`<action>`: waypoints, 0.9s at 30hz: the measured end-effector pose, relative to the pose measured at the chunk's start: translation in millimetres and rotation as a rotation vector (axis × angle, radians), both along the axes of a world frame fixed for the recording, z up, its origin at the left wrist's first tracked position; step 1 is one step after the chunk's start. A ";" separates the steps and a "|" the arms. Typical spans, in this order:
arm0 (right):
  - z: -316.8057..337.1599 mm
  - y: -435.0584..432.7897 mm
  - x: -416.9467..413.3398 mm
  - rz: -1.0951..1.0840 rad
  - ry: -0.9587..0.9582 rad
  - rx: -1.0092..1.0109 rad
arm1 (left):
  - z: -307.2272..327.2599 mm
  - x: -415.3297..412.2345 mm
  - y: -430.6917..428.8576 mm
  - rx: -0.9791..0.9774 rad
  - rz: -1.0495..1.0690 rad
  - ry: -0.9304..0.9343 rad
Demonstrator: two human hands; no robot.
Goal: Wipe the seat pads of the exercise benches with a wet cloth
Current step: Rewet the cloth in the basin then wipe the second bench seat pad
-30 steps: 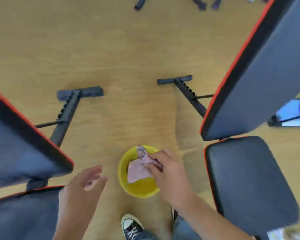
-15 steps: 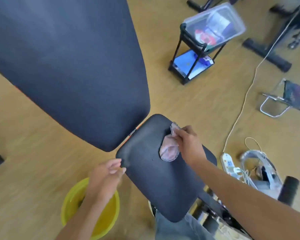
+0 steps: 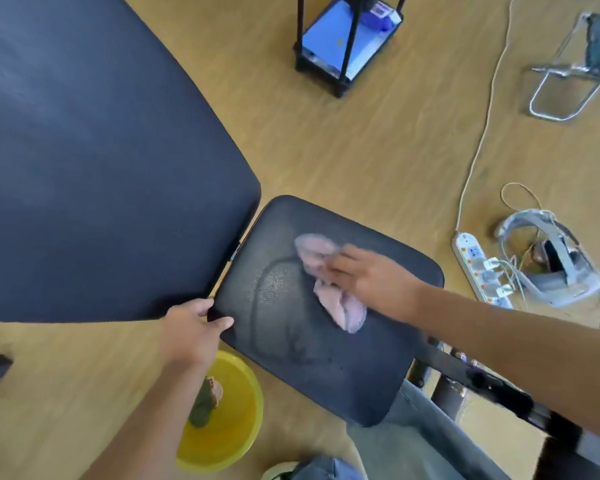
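Note:
A black seat pad (image 3: pixel 291 358) of an exercise bench fills the middle of the view, with wet streaks on its left half. My right hand (image 3: pixel 368 278) presses a pink wet cloth (image 3: pixel 333 289) flat onto the pad's upper right part. My left hand (image 3: pixel 191 327) grips the pad's left corner, thumb on top. The bench's large black backrest (image 3: pixel 101 168) slopes up at the left.
A yellow bowl (image 3: pixel 236 431) with another cloth in it stands on the wooden floor below the pad's left edge. A power strip (image 3: pixel 475 261) with cables and a white headset (image 3: pixel 551 265) lie at the right. A black rack (image 3: pixel 343 46) stands at the top.
My right hand lifted the cloth out of the yellow bowl, carried it to the seat pad and now rubs it across. My left hand moved onto the pad's corner. Wet streaks appeared.

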State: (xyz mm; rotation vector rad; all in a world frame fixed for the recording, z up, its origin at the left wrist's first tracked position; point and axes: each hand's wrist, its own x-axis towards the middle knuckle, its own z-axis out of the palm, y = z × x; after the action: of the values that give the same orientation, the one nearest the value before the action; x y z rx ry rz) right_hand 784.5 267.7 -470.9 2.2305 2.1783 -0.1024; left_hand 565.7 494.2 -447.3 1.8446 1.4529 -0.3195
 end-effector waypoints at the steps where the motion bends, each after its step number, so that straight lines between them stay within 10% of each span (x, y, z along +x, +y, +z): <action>1: -1.7 2.2 20.7 -0.314 0.054 0.106 | -1.1 1.4 1.3 0.014 -0.004 0.005; 4: -6.3 17.4 -20.6 -0.844 0.301 0.170 | -1.0 4.2 0.0 0.035 -0.024 -0.001; 11: 4.2 -21.2 -79.1 0.119 0.109 -0.086 | -2.1 4.4 2.9 0.061 -0.059 -0.015; 17: -5.8 -10.2 -60.5 -0.855 0.240 0.088 | -7.8 1.6 8.1 0.044 -0.055 -0.019; 23: 6.1 -40.7 -121.0 -0.068 0.359 -0.094 | -13.2 0.7 10.2 0.035 -0.008 -0.011; 25: 15.6 -53.0 -64.6 -0.398 0.760 0.001 | -15.9 0.6 11.2 0.044 -0.007 -0.017; 27: 20.6 -53.3 -23.9 -0.927 0.640 0.118 | -18.1 0.2 11.5 0.045 -0.007 -0.017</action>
State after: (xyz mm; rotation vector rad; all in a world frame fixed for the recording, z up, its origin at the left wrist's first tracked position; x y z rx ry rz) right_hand 760.6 214.4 -450.3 3.4114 1.0625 -0.7959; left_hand 565.9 505.6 -465.4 1.8842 1.4535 -0.2758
